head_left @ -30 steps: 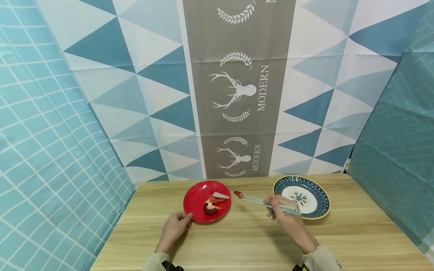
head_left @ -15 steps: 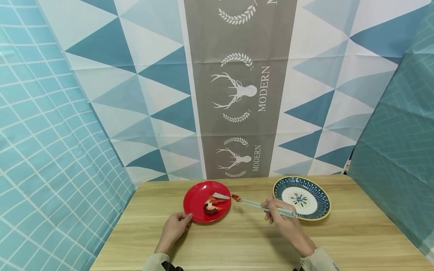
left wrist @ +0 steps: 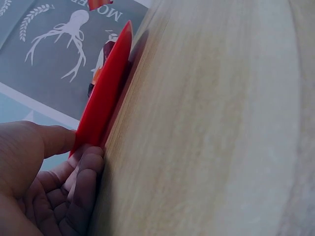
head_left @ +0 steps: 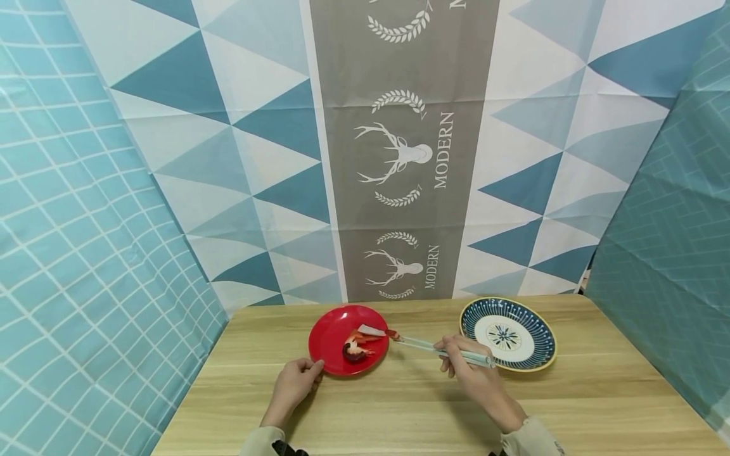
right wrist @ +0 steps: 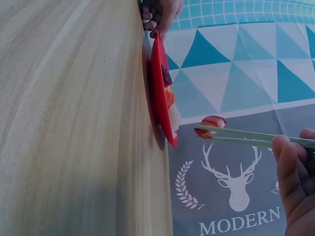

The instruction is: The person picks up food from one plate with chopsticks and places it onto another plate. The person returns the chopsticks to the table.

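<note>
My left hand pinches the near left rim of a round red plate, thumb on top and fingers beneath, as the left wrist view shows. On the plate lie a white strip, orange-red pieces and a dark-edged curled piece. A pair of pale green chopsticks is gripped in my right hand. Between their tips sits a red-and-white food piece, raised above the table. In the head view that piece overlaps the plate's right rim, close to the white strip.
An oval blue-and-white patterned dish with a yellow edge stands to the right, behind my right hand. All this is on a light wooden table. Patterned cloth hangs behind it, with blue and teal cloth at the sides.
My right hand has moved left with the chopsticks, bringing the red food piece from beside the plate to over its right rim. The left hand and plate stay in place.
</note>
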{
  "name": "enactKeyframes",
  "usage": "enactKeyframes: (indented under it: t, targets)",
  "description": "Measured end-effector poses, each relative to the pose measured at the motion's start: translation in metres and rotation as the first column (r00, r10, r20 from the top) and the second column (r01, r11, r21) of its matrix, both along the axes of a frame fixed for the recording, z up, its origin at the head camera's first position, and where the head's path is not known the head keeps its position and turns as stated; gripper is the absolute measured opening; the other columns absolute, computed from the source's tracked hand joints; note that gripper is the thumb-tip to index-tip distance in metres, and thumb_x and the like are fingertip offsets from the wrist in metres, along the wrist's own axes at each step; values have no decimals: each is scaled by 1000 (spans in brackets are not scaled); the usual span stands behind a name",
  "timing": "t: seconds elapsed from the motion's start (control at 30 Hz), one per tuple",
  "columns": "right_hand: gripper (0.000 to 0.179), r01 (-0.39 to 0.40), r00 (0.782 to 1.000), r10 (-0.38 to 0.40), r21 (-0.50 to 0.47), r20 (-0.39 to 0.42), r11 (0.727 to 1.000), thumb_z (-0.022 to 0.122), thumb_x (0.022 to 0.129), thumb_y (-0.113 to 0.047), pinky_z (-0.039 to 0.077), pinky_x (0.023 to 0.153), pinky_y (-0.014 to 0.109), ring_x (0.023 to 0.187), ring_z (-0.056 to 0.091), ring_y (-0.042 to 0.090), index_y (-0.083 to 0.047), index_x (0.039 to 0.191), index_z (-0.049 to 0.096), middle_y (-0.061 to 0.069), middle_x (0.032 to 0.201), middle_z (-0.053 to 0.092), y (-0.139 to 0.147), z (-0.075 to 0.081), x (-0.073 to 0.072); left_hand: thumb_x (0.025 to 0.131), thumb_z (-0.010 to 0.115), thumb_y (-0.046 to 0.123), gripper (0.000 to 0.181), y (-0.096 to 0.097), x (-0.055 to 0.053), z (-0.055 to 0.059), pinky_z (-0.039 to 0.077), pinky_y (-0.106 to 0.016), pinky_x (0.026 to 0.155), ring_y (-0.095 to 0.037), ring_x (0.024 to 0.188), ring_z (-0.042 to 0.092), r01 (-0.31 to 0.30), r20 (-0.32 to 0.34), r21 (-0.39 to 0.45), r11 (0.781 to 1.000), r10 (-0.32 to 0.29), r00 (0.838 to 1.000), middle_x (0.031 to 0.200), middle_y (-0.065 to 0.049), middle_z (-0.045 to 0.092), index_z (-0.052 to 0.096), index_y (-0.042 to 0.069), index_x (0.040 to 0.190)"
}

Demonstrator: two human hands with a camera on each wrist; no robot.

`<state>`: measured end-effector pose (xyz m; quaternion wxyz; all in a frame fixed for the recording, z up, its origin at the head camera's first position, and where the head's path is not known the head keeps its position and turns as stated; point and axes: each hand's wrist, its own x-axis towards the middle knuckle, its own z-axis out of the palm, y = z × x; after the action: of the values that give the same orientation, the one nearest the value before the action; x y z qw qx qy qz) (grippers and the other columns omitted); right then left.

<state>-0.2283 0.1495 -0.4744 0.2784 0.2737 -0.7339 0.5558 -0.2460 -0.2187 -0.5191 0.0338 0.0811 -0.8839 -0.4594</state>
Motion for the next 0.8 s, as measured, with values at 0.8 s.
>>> enactKeyframes:
  t: [0.8]
  targets:
    - [25, -39, 998, 39, -6, 58, 999, 54, 103, 4, 51, 44, 24, 52, 61, 18, -4, 93, 75, 5, 64, 65, -10, -3, 0, 101, 66, 30, 33, 0, 1, 2, 46, -25, 55, -11, 60, 58, 13, -1, 18, 1000, -13, 1000, 66, 2, 64, 69, 8, 76]
